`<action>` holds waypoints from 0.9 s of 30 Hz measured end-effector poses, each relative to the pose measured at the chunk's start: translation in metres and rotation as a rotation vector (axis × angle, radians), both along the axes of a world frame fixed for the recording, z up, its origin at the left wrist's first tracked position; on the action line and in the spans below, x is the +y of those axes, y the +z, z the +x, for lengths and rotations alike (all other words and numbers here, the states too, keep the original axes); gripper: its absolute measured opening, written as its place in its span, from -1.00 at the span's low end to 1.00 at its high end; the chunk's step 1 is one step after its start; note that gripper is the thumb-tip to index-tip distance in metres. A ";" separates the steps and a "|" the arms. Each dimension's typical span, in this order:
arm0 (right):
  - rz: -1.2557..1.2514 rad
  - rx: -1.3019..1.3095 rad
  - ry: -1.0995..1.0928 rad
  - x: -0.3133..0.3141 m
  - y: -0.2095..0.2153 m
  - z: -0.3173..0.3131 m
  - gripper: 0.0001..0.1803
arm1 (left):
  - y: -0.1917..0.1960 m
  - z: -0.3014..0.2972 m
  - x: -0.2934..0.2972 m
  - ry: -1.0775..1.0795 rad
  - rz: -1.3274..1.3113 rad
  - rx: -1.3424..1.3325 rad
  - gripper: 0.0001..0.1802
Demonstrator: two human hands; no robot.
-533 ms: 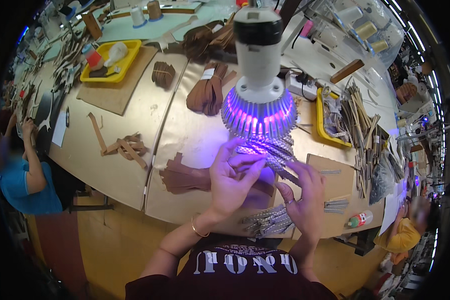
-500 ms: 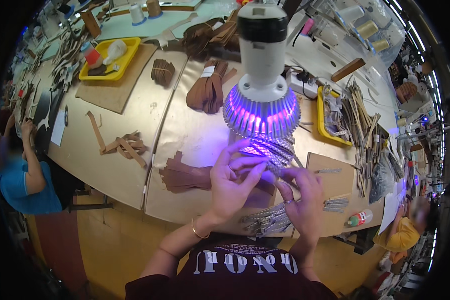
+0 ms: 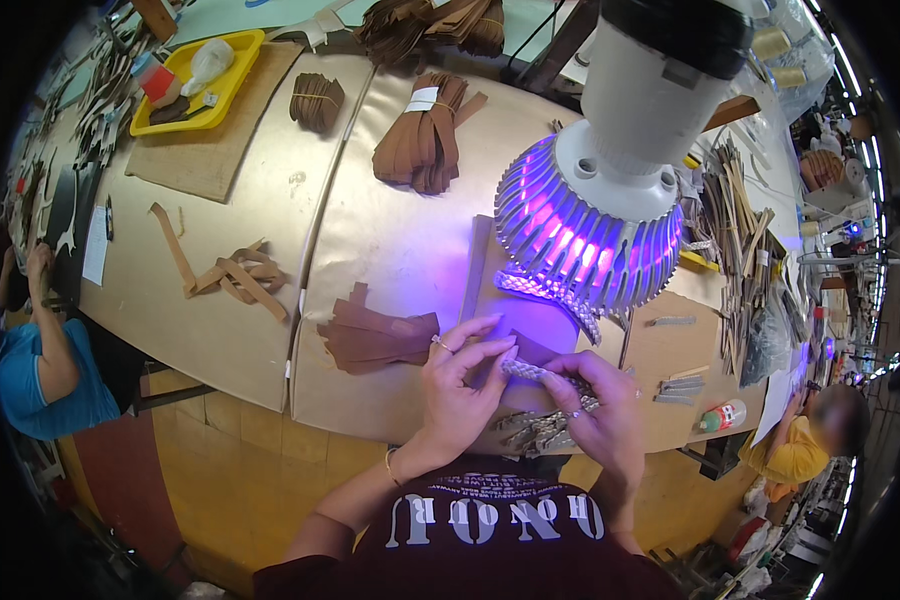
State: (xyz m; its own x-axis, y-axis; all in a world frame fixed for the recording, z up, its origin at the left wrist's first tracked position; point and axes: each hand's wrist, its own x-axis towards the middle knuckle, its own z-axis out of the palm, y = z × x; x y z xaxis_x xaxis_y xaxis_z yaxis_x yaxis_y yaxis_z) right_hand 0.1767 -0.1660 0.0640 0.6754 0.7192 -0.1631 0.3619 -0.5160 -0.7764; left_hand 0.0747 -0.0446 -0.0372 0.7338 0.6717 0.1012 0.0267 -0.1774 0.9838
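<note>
The big lamp [image 3: 610, 190] with violet light hangs just beyond both hands, over the beige table [image 3: 370, 240], and its glow falls on the work. To the left of the left hand lies a flat pile of brown leather pieces [image 3: 375, 335], near but not touching it. The left hand [image 3: 460, 385] and the right hand [image 3: 595, 415] are close together, and between them runs a braided strap [image 3: 530, 372]. Its long axis goes from the left fingertips down and right toward the right hand, so both hands are equally near. The left fingers are closed on its upper end; the right hand seems to pinch the lower part, though the grip is partly hidden.
</note>
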 end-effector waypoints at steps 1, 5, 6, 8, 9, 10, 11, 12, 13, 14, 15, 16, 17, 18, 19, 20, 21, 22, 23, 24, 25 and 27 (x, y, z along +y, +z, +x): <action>0.000 -0.004 -0.009 0.002 -0.002 -0.001 -0.86 | 0.002 0.001 0.001 -0.004 -0.010 -0.009 -0.67; 0.046 0.108 -0.072 0.005 -0.010 0.000 -0.84 | 0.013 0.005 -0.001 0.094 -0.191 0.057 -0.72; 0.057 0.107 -0.060 0.004 -0.011 0.001 -0.83 | 0.014 0.006 0.001 0.082 -0.159 0.069 -0.73; 0.080 0.096 -0.036 0.001 -0.013 0.002 -0.83 | 0.016 0.007 0.002 0.056 -0.068 0.050 -0.75; 0.089 0.087 -0.025 0.000 -0.014 0.002 -0.83 | 0.017 0.008 0.003 0.045 -0.071 0.036 -0.76; 0.099 0.078 -0.012 0.000 -0.015 0.003 -0.82 | 0.017 0.007 0.004 0.035 -0.080 0.027 -0.77; 0.106 0.070 -0.005 -0.001 -0.015 0.003 -0.82 | 0.018 0.007 0.005 0.026 -0.088 0.018 -0.77; 0.115 0.062 0.003 -0.001 -0.016 0.003 -0.82 | 0.018 0.007 0.006 0.012 -0.085 0.024 -0.78; 0.125 0.055 0.011 -0.001 -0.016 0.003 -0.82 | 0.019 0.006 0.007 -0.002 -0.080 0.029 -0.79; 0.131 0.043 0.020 -0.001 -0.017 0.003 -0.82 | 0.019 0.006 0.007 -0.011 -0.076 0.032 -0.80; 0.136 0.032 0.029 -0.001 -0.017 0.003 -0.82 | 0.020 0.005 0.007 -0.012 -0.100 0.000 -0.82; 0.142 0.019 0.039 -0.001 -0.018 0.003 -0.82 | 0.021 0.005 0.006 -0.007 -0.123 -0.035 -0.84; 0.133 0.020 0.037 -0.001 -0.017 0.004 -0.82 | 0.021 0.005 0.005 -0.007 -0.144 -0.054 -0.86; 0.124 0.021 0.034 -0.001 -0.017 0.004 -0.82 | 0.021 0.004 0.006 -0.040 -0.253 -0.077 -0.81; 0.114 0.023 0.031 -0.001 -0.017 0.004 -0.83 | 0.022 0.001 0.007 -0.076 -0.359 -0.083 -0.76; 0.124 0.038 0.014 -0.001 -0.017 0.003 -0.83 | 0.022 0.000 0.008 -0.102 -0.482 -0.056 -0.71; 0.135 0.055 -0.002 0.000 -0.017 0.003 -0.83 | 0.022 0.000 0.008 -0.107 -0.537 -0.124 -0.67; 0.146 0.072 -0.017 0.001 -0.017 0.002 -0.83 | 0.022 0.000 0.008 -0.099 -0.609 -0.159 -0.64; 0.145 0.097 -0.050 0.002 -0.017 0.001 -0.83 | 0.022 0.000 0.008 -0.095 -0.693 -0.194 -0.60; 0.145 0.121 -0.084 0.003 -0.016 -0.001 -0.83 | 0.022 -0.001 0.010 -0.107 -0.696 -0.182 -0.57; 0.147 0.143 -0.118 0.004 -0.016 -0.003 -0.83 | 0.022 -0.003 0.012 -0.125 -0.711 -0.170 -0.54; 0.147 0.136 -0.152 0.007 -0.016 -0.005 -0.83 | 0.022 -0.003 0.014 -0.143 -0.762 -0.170 -0.51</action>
State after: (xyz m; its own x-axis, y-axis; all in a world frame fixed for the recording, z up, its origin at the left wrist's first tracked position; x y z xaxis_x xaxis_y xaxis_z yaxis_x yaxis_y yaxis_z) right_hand 0.1716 -0.1587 0.0485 0.7568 0.6335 -0.1613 0.1756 -0.4347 -0.8833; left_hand 0.0718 -0.0305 -0.0150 0.8339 0.5015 -0.2302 -0.1072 0.5565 0.8239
